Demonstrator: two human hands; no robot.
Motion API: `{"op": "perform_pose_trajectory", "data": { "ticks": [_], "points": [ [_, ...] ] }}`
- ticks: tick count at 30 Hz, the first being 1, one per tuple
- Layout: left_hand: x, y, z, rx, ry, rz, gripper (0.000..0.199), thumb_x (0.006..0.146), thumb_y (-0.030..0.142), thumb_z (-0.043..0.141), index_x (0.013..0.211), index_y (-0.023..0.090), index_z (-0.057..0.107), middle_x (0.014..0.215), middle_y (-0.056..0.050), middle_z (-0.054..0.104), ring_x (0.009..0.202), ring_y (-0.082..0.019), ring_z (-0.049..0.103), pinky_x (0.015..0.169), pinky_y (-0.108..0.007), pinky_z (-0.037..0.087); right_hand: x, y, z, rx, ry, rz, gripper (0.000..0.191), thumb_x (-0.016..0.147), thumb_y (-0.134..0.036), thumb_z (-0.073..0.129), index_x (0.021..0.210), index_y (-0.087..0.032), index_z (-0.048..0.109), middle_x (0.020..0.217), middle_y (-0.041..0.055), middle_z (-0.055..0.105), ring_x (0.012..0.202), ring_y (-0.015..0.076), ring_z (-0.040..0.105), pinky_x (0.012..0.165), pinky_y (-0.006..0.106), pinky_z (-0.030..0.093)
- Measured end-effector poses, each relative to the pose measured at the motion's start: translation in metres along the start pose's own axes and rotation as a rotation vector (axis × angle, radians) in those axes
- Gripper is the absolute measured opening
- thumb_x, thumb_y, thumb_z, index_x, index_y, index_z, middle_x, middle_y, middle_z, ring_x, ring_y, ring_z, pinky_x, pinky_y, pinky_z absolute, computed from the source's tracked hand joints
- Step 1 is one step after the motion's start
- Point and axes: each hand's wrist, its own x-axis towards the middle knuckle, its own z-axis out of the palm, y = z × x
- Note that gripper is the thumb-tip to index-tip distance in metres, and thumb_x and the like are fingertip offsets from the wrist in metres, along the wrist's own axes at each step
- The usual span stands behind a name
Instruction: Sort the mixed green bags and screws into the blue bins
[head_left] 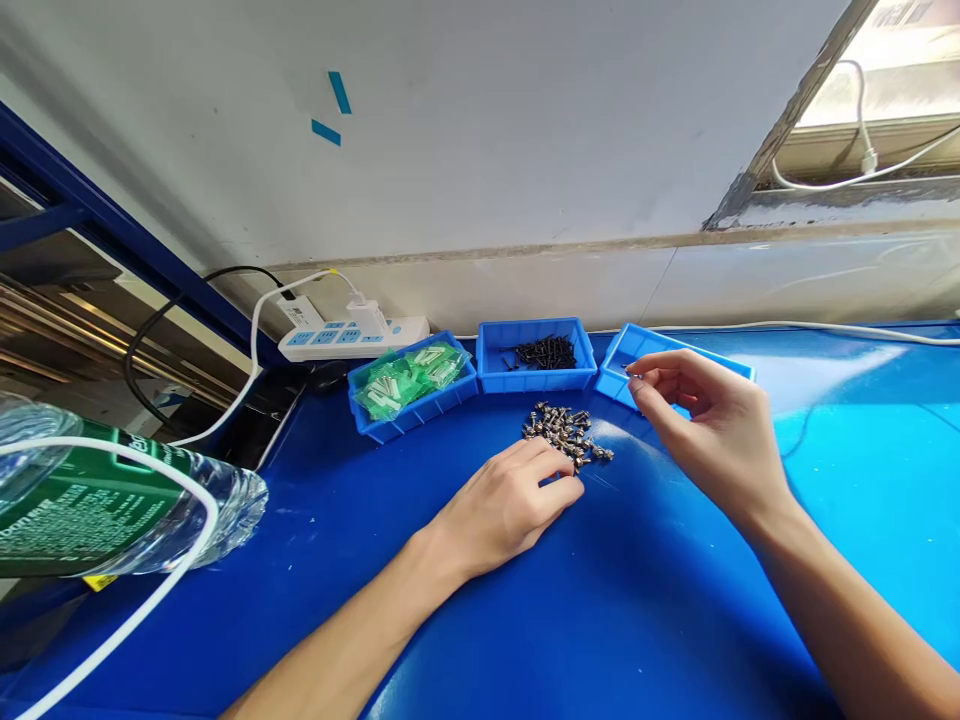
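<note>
A loose pile of small metal screws (564, 430) with what look like washers lies on the blue tabletop. My left hand (514, 495) rests at the pile's near edge, its fingers curled down; whatever is under the fingertips is hidden. Over the left part of the right-hand blue bin (720, 362), my right hand (709, 420) pinches thumb and forefinger together. A tiny metallic bit shows at those fingertips and looks like a screw. The inside of that bin is partly covered by the hand.
Black screws (546, 352) lie in the middle blue bin (536, 381). Green-and-white plastic packets (409, 380) fill the left bin (415, 411). Behind stands a white power strip (352, 340) with plugs. A large bottle (150, 500) and a white cable (208, 512) occupy the left side.
</note>
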Motion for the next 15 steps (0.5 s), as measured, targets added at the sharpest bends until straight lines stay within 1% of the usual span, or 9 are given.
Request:
{"op": "perform_pose_trajectory", "data": {
  "ticks": [2,4,7,9,12,15],
  "points": [
    [0.0008,0.0023,0.0003,0.004,0.029,-0.003,0.021,0.105,0.013,0.051,0.106,0.014,0.072,0.109,-0.01,0.075,0.098,-0.021,0.068,0.085,-0.032,0.059,0.0002,0.0006,0.0001,0.0,-0.002,0.001,0.008,0.082,-0.029,0.069,0.082,-0.022,0.072,0.069,0.0007,0.068,0.058,0.0149,0.062,0.055,0.027,0.052],
    [0.0014,0.0047,0.0017,0.01,0.015,0.012,0.023,0.106,0.011,0.049,0.109,0.014,0.072,0.11,-0.01,0.076,0.101,-0.021,0.069,0.087,-0.032,0.06,0.0003,0.0009,0.0002,-0.004,-0.005,0.001,0.008,0.082,-0.03,0.069,0.082,-0.022,0.072,0.069,0.001,0.068,0.058,0.015,0.062,0.055,0.027,0.052],
    [0.0013,0.0065,0.0036,-0.001,-0.016,0.021,0.023,0.104,0.007,0.05,0.103,0.013,0.073,0.103,-0.009,0.076,0.095,-0.02,0.069,0.082,-0.031,0.061,0.0001,0.0013,0.0005,-0.012,-0.009,-0.002,0.01,0.083,-0.031,0.068,0.082,-0.022,0.072,0.069,0.0011,0.069,0.058,0.0149,0.062,0.054,0.027,0.052],
    [0.0009,0.0058,0.0033,-0.019,-0.002,-0.002,0.024,0.101,0.004,0.051,0.1,0.012,0.074,0.1,-0.009,0.076,0.092,-0.02,0.069,0.079,-0.029,0.061,-0.0002,0.0016,0.0007,-0.02,-0.012,-0.004,0.01,0.083,-0.031,0.068,0.082,-0.022,0.072,0.069,0.0011,0.069,0.057,0.0148,0.062,0.054,0.027,0.051],
    [0.001,0.0039,0.001,-0.095,0.062,-0.053,0.025,0.099,0.002,0.052,0.099,0.012,0.075,0.098,-0.01,0.075,0.089,-0.02,0.07,0.077,-0.029,0.061,-0.0006,0.0016,0.0008,-0.031,-0.021,-0.004,0.013,0.084,-0.032,0.067,0.083,-0.021,0.073,0.07,0.0015,0.069,0.057,0.0149,0.062,0.052,0.027,0.05],
    [0.0036,0.0046,-0.0018,-0.239,0.185,-0.141,0.02,0.099,0.006,0.058,0.1,0.013,0.076,0.098,-0.01,0.076,0.089,-0.019,0.072,0.081,-0.029,0.062,-0.0008,0.0007,0.0003,-0.013,-0.037,-0.003,0.013,0.083,-0.032,0.067,0.083,-0.02,0.073,0.069,0.0016,0.069,0.057,0.0144,0.062,0.053,0.026,0.05]
  ]
}}
